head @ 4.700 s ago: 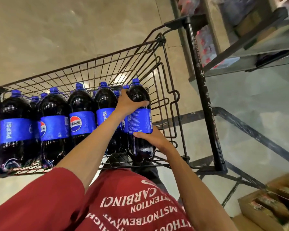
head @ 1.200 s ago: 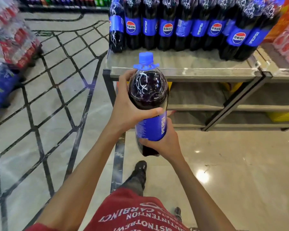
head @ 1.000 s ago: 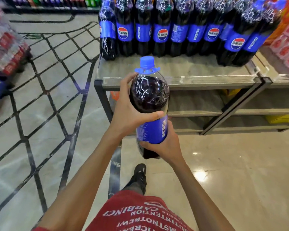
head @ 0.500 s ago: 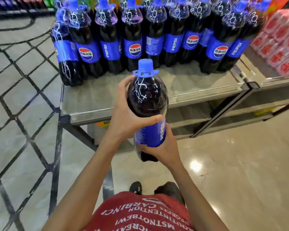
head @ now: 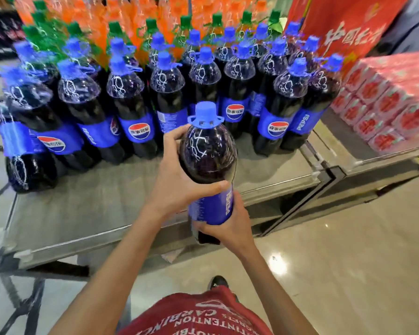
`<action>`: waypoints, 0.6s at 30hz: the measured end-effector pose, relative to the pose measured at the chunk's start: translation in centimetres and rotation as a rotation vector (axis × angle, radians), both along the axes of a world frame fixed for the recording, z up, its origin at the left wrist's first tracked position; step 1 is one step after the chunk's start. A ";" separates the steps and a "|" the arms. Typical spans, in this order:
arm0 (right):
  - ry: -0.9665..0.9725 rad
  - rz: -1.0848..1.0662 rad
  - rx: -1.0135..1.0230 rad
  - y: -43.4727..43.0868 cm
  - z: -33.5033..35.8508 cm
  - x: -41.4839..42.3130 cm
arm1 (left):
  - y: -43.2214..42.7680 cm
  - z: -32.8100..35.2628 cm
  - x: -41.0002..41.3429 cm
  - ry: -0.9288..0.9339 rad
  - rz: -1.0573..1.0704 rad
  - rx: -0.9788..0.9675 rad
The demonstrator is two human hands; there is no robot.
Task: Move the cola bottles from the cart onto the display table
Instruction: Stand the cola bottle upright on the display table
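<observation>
I hold one large cola bottle (head: 207,151) with a blue cap and blue label upright in front of me, above the front edge of the grey display table (head: 87,209). My left hand (head: 177,182) grips its dark upper body from the left. My right hand (head: 228,228) grips it low down, around the label's lower edge and base. Several matching cola bottles (head: 136,107) stand in rows on the table beyond it. The cart is out of view.
Orange soda bottles with green caps (head: 153,27) stand behind the cola rows. Red-and-white packs (head: 385,100) are stacked on the adjoining table at the right, under a red banner (head: 348,27). The glossy floor (head: 336,262) lies below.
Since lifting the bottle out of the cart, I have carried it to the display table. Over the last second the table came much closer and the bottle now hangs over its front edge.
</observation>
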State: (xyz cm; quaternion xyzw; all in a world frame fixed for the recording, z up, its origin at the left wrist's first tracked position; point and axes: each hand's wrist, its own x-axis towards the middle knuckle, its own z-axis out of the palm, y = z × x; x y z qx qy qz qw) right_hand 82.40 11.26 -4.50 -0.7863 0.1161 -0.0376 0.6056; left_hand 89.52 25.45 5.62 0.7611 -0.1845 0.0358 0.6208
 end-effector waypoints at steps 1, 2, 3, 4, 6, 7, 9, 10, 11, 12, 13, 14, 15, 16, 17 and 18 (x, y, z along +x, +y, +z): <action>0.000 0.004 -0.004 -1.1 0.0 1.0 | -1.1 0.0 0.9 -0.002 0.010 -0.001; 0.003 0.015 -0.009 -2.2 -0.1 2.0 | -2.1 0.0 1.7 -0.004 0.019 -0.001; 0.009 0.030 -0.020 -3.1 -0.1 3.0 | -3.0 0.0 2.5 -0.005 0.030 0.003; 0.013 0.042 -0.031 -4.0 -0.1 3.9 | -3.9 -0.1 3.4 -0.007 0.044 0.009; 0.005 0.051 -0.039 -5.7 -0.4 5.6 | -5.3 -0.2 5.0 -0.017 0.058 0.023; 0.001 0.052 -0.038 -6.3 -0.6 6.4 | -6.0 -0.3 5.9 -0.022 0.058 0.028; -0.001 0.052 -0.037 -7.2 -0.7 7.9 | -7.0 -0.5 7.4 -0.030 0.058 0.030; -0.005 0.054 -0.034 -7.5 -0.7 8.6 | -7.6 -0.6 8.1 -0.034 0.059 0.031; -0.006 0.055 -0.031 -7.8 -0.9 9.2 | -8.1 -0.8 8.8 -0.038 0.061 0.036; -0.008 0.051 -0.025 -8.0 -1.1 9.8 | -8.5 -1.0 9.4 -0.043 0.060 0.044; -0.011 0.037 -0.019 -8.2 -1.3 10.2 | -8.9 -1.2 10.1 -0.046 0.055 0.050; -0.019 0.018 -0.011 -8.3 -1.6 10.7 | -9.2 -1.3 10.8 -0.047 0.048 0.057; -0.033 -0.002 -0.006 -8.4 -1.8 11.1 | -9.6 -1.5 11.5 -0.048 0.038 0.062; -0.046 -0.021 -0.010 -8.4 -1.9 11.4 | -9.9 -1.5 12.2 -0.045 0.024 0.066; -0.054 -0.040 -0.021 -8.3 -2.1 11.7 | -10.2 -1.7 12.8 -0.040 0.010 0.068; -0.061 -0.064 -0.029 -8.3 -2.2 12.1 | -10.5 -1.8 13.5 -0.037 -0.003 0.070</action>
